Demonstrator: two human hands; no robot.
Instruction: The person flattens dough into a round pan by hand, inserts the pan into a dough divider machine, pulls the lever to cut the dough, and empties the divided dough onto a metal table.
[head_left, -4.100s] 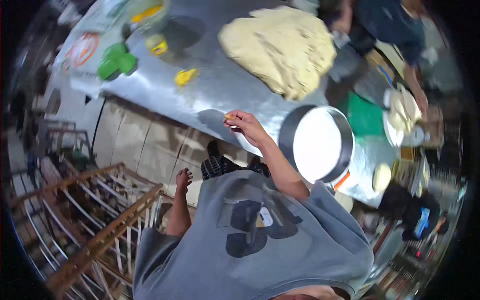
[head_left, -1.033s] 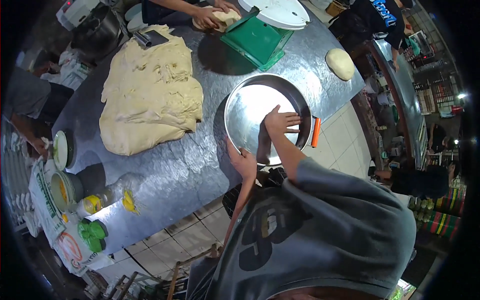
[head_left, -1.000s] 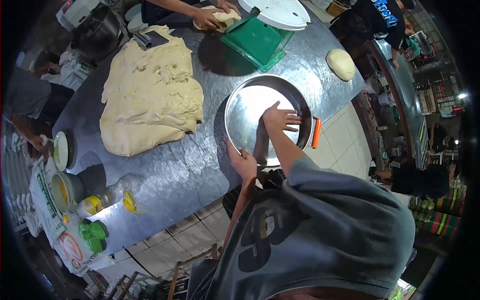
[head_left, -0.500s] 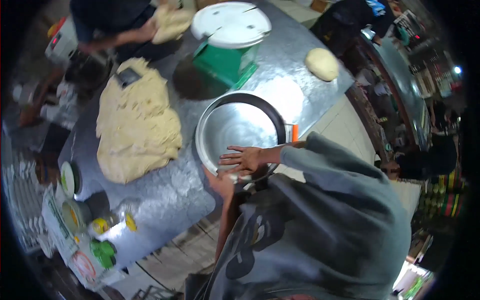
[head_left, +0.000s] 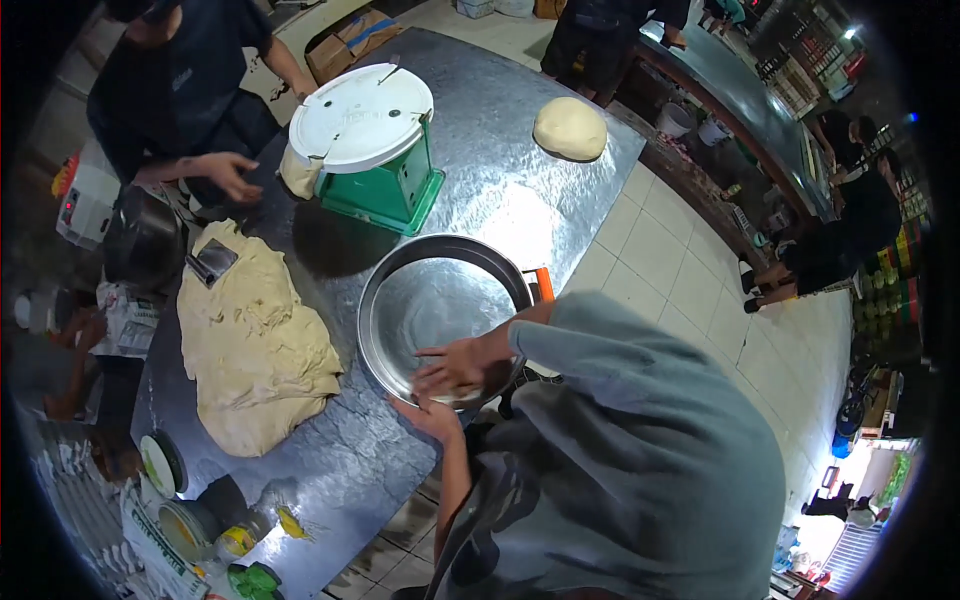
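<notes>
A round metal pan (head_left: 435, 285) with high sides lies on the steel table in front of me. My left hand (head_left: 432, 418) grips its near rim from outside, the fingers partly hidden. Inside the pan, close to the near wall, my right hand (head_left: 455, 368) reaches down with its fingers stretched out and apart, holding nothing. Just left of the pan spreads a big slab of pale dough (head_left: 260, 350), with a metal dough scraper (head_left: 212, 262) on its far end.
A green scale (head_left: 385, 190) with a white top stands beyond the pan, a piece of dough (head_left: 298, 175) beside it. A round dough ball (head_left: 570, 130) sits farther right. Across the table is a co-worker's hand (head_left: 230, 175). Tubs and a yellow-labelled jar (head_left: 238, 540) crowd the near-left edge.
The view has shifted. My right hand has moved closer to the pan's near wall. A co-worker has let go of the dough piece, which now rests by the scale.
</notes>
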